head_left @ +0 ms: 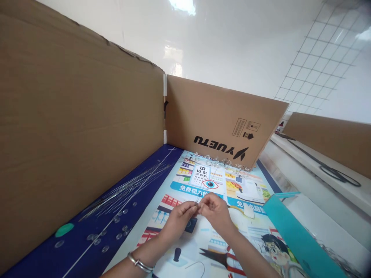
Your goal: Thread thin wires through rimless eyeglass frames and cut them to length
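Note:
My left hand [180,217] and my right hand [216,210] meet fingertip to fingertip above a printed poster mat [203,185]. Both pinch something very small and thin between them; I cannot make out what it is. A silver bangle [140,264] sits on my left wrist. A bundle of thin metal wires [127,189] lies fanned out to the left on the dark blue surface [72,247]. Several small clear beads [120,227] are scattered near it.
Cardboard walls [72,127] stand at the left and back [220,123]. A teal box [292,231] sits at the right. Dark pliers [214,256] and a black-handled tool [176,255] lie on the mat near me. A green oval [64,229] lies at the left. A row of clear pieces [220,160] lines the back wall.

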